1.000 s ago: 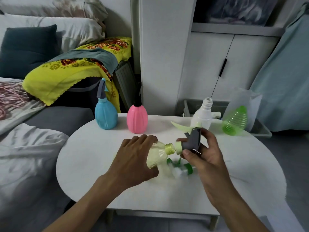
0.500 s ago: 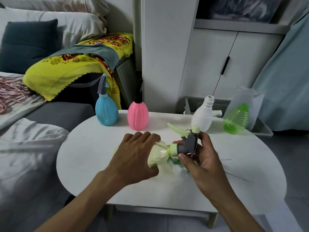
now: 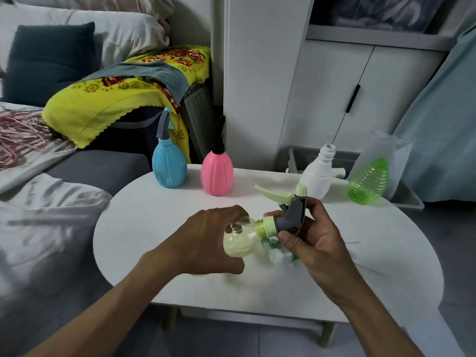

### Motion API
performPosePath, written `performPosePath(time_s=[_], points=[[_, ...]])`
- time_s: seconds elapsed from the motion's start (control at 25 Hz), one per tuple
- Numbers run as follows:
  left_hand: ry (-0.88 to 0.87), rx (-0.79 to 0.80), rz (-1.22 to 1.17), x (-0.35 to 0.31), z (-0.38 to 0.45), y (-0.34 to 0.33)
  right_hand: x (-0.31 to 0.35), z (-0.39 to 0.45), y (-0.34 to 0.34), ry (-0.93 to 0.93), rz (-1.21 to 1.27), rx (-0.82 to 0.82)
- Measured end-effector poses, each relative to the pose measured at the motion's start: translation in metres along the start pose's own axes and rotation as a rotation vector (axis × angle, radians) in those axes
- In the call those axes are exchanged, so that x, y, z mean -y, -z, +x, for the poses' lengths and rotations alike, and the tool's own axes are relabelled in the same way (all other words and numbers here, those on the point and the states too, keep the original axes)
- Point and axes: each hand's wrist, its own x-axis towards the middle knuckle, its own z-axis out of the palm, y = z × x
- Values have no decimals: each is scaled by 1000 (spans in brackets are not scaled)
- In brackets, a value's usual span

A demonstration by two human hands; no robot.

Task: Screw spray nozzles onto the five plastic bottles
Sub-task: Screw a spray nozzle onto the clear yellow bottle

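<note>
Right hand (image 3: pixel 313 240) fingers curled round grey nozzle (image 3: pixel 292 215), its collar on the neck of the yellow bottle (image 3: pixel 240 242). Left hand (image 3: pixel 211 239) grips that bottle, tilted sideways above the table (image 3: pixel 144 217).

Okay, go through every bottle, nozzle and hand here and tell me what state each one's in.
blue bottle: upright, nozzle on
pink bottle: upright, nozzle on
white bottle: upright, neck bare
green bottle: no nozzle on it
yellow bottle: tilted sideways, held above the table
grey-and-green nozzle: collar at the yellow bottle's neck, threads showing
left hand: grips the yellow bottle
right hand: grips the nozzle
</note>
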Motion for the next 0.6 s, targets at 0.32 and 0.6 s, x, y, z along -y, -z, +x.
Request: performPosePath(time_s=[0.32, 0.6], points=[[-27, -18, 101, 0, -2, 2, 5, -5, -2, 257, -619, -144], [-52, 103, 80, -4, -3, 8, 1, -3, -4, 623, -1192, -70]])
